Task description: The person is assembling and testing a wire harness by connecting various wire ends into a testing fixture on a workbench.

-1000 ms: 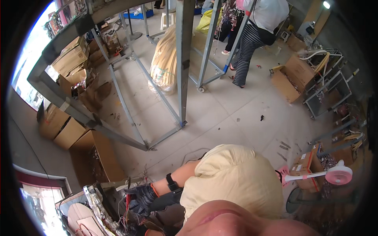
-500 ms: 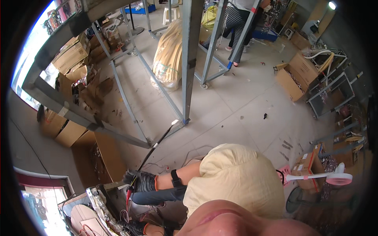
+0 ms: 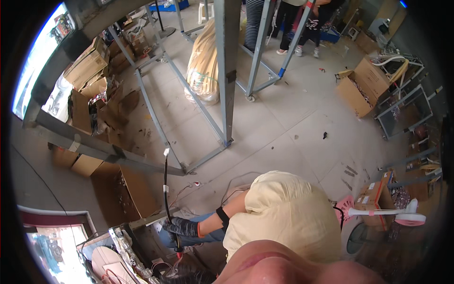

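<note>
My right hand [image 3: 185, 227], in a grey-black striped glove with an orange cuff, is closed around a long black cable [image 3: 166, 201]. The cable stands nearly upright from the hand, with a white tip [image 3: 166, 152] and a white band partway down. Below the hand it ends near a red piece [image 3: 179, 254], close to thin loose wires. My left hand [image 3: 195, 276], in a dark glove, is low at the picture's bottom edge near those wires. It is blurred and partly cut off, so its fingers cannot be made out.
A bench [image 3: 118, 262] with metal parts and a pale board lies at lower left. A grey metal frame [image 3: 228, 80] stands ahead, a pale bundle [image 3: 203, 71] inside it. Cardboard boxes [image 3: 124, 189] stand left and right. A pink-white fan [image 3: 410, 218] is at right; people stand far back.
The cable has swung from leaning right to nearly upright, its white tip moving left. My right hand has shifted slightly right and down. My left hand has moved right. People at the back have shifted.
</note>
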`<action>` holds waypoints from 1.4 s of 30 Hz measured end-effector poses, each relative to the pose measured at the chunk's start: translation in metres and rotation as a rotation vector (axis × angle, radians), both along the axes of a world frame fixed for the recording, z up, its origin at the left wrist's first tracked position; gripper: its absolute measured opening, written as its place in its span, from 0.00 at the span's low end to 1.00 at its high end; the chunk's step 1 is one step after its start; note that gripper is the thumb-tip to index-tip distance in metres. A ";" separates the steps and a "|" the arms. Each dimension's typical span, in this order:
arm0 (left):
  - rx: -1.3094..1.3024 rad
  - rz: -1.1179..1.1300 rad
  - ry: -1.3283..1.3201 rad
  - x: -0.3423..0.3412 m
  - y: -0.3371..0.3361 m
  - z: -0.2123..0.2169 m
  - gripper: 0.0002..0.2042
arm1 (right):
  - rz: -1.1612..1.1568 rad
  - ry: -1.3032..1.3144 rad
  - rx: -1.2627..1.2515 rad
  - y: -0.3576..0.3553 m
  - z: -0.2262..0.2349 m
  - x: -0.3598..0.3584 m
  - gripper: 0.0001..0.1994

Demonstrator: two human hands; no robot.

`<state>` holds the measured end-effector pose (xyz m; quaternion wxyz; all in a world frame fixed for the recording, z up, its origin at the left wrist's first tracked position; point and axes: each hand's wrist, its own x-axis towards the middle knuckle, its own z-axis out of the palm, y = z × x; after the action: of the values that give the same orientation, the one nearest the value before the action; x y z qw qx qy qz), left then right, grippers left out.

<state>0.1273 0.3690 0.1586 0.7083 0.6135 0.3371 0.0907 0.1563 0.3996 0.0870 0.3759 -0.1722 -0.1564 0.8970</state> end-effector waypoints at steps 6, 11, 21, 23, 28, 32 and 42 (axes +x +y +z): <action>0.193 0.605 0.178 -0.064 -0.001 0.020 0.15 | 0.173 0.059 -0.102 -0.022 0.008 0.012 0.11; -0.339 0.644 0.086 -0.073 0.037 0.019 0.11 | 0.063 0.253 -0.408 -0.025 0.007 0.033 0.10; 0.461 0.043 -0.049 -0.136 -0.011 -0.120 0.19 | -0.127 -0.313 0.550 0.043 -0.137 0.065 0.10; -0.122 0.358 -0.292 -0.130 -0.015 -0.094 0.21 | -0.103 -0.209 -0.315 0.010 -0.055 0.069 0.09; -0.818 0.460 -0.405 -0.087 0.034 -0.061 0.22 | 0.678 -0.481 0.357 -0.049 0.032 0.060 0.09; 0.029 0.303 -0.075 -0.096 0.069 -0.113 0.18 | 0.806 -0.194 0.521 -0.073 0.022 0.007 0.08; -0.253 0.920 -0.013 -0.109 0.065 -0.013 0.13 | -0.049 -0.001 -0.266 0.045 -0.035 0.035 0.08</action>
<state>0.0182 0.4342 0.1455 0.6659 0.3090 0.5776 0.3570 0.1917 0.4448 0.0519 0.3714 -0.2246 -0.0322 0.9003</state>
